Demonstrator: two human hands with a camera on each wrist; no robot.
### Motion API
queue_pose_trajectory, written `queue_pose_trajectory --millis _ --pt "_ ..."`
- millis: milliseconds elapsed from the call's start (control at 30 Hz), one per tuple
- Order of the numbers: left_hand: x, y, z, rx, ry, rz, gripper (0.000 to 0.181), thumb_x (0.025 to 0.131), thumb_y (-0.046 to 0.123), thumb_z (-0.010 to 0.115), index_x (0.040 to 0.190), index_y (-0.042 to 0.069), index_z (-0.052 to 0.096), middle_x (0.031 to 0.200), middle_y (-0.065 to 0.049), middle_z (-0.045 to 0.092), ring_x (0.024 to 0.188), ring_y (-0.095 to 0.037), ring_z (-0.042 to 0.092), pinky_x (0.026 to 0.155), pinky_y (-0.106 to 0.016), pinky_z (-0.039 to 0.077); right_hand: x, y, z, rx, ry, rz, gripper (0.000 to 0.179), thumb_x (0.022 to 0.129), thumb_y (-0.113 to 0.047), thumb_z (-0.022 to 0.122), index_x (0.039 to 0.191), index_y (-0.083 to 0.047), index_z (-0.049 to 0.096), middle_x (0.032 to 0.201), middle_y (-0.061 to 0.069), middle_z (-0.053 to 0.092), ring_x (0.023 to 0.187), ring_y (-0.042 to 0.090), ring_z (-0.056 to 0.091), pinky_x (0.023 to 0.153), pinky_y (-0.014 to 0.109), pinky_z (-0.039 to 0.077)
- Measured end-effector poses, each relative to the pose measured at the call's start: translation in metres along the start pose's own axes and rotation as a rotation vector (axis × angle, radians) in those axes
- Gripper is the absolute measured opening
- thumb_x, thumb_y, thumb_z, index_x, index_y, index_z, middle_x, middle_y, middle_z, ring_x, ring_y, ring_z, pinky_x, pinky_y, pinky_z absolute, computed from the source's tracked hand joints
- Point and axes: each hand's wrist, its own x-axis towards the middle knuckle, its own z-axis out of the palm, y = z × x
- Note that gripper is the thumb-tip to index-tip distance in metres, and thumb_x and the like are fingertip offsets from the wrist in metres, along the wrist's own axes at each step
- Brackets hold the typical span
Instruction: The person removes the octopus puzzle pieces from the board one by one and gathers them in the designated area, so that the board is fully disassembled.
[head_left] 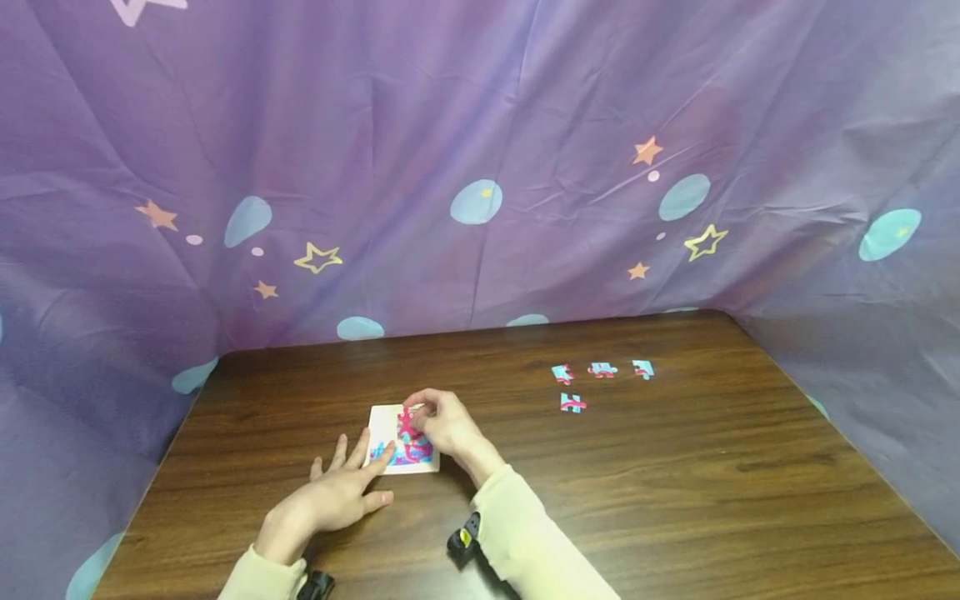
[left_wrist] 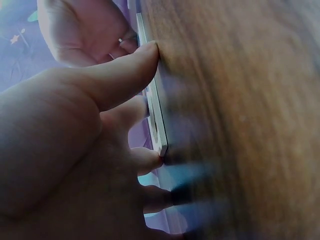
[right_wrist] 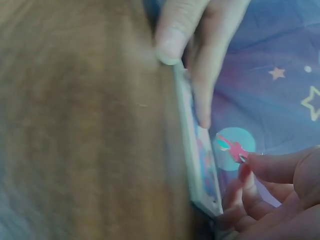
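A small white puzzle tray (head_left: 382,423) lies on the table, its lower part filled with pink, blue and purple picture pieces. My right hand (head_left: 448,427) is over the tray's right side and pinches a pink and light-blue puzzle piece (right_wrist: 234,150) between thumb and fingers. In the right wrist view this piece is tilted and held above the tray's surface. My left hand (head_left: 337,496) lies at the tray's left side with fingers spread. Its index fingertip rests on the tray, and its thumb (left_wrist: 127,72) reaches along the near edge.
Several loose puzzle pieces (head_left: 602,369) lie apart on the brown wooden table (head_left: 675,467), farther back and to the right. A purple cloth (head_left: 412,250) with stars and ovals hangs behind the table and along both sides. Black bands are on both wrists.
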Motion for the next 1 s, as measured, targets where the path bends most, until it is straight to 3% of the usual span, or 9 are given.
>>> queue_pose_trajectory --millis 200,300,500,833,1000 --pt "0.001 0.0 -0.001 0.001 -0.005 -0.016 0.067 0.097 0.043 0.056 0.154 0.016 0.032 0.159 -0.028 0.005 0.14 -0.056 -0.002 0.099 -0.08 0.001 -0.002 -0.006 -0.02 0.112 -0.035 -0.063 0.03 0.081 0.017 0.055 0.11 0.012 0.063 0.08 0.017 0.064 0.068 0.017 0.055 0.061 0.034 0.051" --pt "0.002 0.0 0.0 0.011 0.002 -0.017 0.068 0.096 0.044 0.057 0.154 0.016 0.032 0.158 -0.028 0.006 0.14 -0.056 0.0 0.099 -0.08 0.002 -0.002 -0.007 -0.034 0.154 -0.041 -0.075 0.032 0.081 0.015 0.055 0.113 0.012 0.061 0.077 0.007 0.062 0.065 0.015 0.056 0.057 0.027 0.048" --pt "0.0 0.001 0.0 0.002 0.004 -0.015 0.07 0.095 0.043 0.059 0.154 0.017 0.032 0.158 -0.028 0.006 0.14 -0.056 0.0 0.1 -0.08 0.002 -0.009 -0.009 -0.063 0.224 -0.037 -0.094 0.03 0.087 0.012 0.057 0.117 0.013 0.058 0.078 0.006 0.06 0.065 0.014 0.056 0.06 0.026 0.05" --pt "-0.002 0.0 0.0 -0.027 0.007 -0.011 0.069 0.095 0.041 0.06 0.154 0.019 0.032 0.159 -0.025 0.005 0.141 -0.053 -0.002 0.1 -0.079 0.0 -0.023 -0.006 -0.12 0.147 -0.121 -0.11 0.028 0.093 0.007 0.056 0.12 0.014 0.055 0.084 0.008 0.059 0.074 0.017 0.059 0.069 0.032 0.055" --pt "-0.001 -0.002 -0.001 -0.029 0.009 -0.01 0.07 0.094 0.042 0.06 0.154 0.02 0.032 0.159 -0.025 0.005 0.142 -0.053 -0.002 0.1 -0.079 0.0 -0.026 -0.002 -0.148 0.084 -0.117 -0.133 0.027 0.094 0.007 0.056 0.12 0.016 0.054 0.085 0.011 0.059 0.076 0.017 0.06 0.07 0.034 0.056"
